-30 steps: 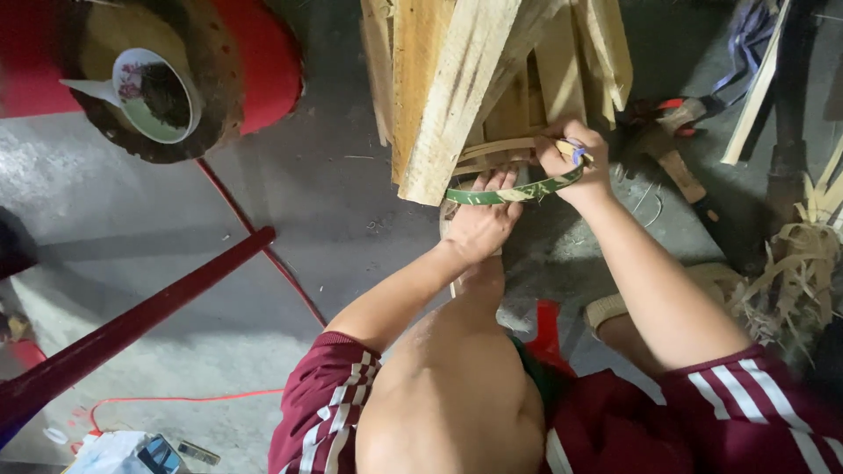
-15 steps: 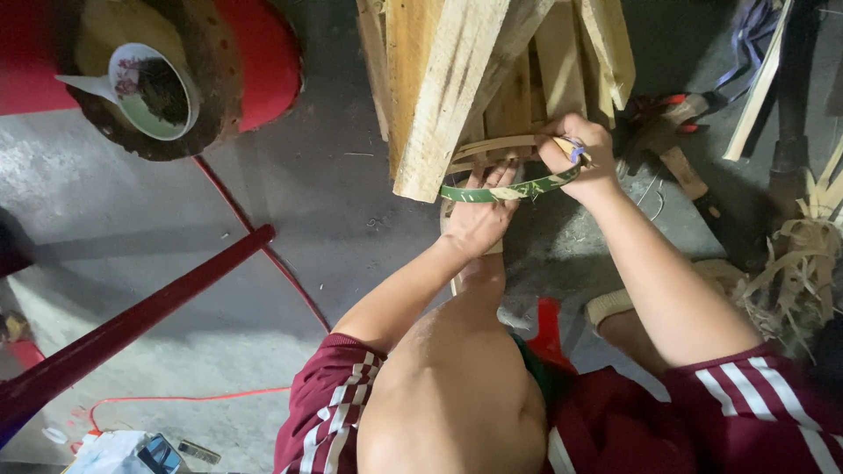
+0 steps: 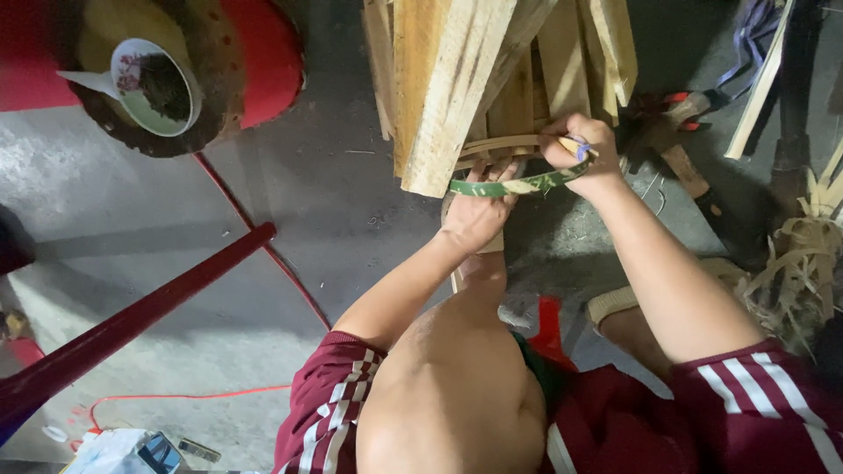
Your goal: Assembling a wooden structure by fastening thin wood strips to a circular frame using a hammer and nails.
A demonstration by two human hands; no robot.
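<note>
A green bamboo strip (image 3: 509, 186) is stretched between both hands, just below a bundle of pale wooden slats (image 3: 474, 79) that leans over the floor. My left hand (image 3: 479, 211) pinches the strip's left end, fingers pressed against the bottom of the slats. My right hand (image 3: 580, 145) grips the strip's right end together with a small tool with a purple and yellow tip (image 3: 580, 147). A thin tan bamboo band (image 3: 500, 145) curves around the slats just above the green strip.
A white cup (image 3: 149, 88) rests on a round wooden block with red sides at the top left. A red metal bar (image 3: 132, 320) slants across the grey concrete floor. Bamboo shavings (image 3: 803, 263) pile at the right; red-handled pliers (image 3: 680, 110) lie behind the slats.
The hands and the green strip stay in nearly the same place; the strip looks drawn a little tighter and straighter beneath the slats.
</note>
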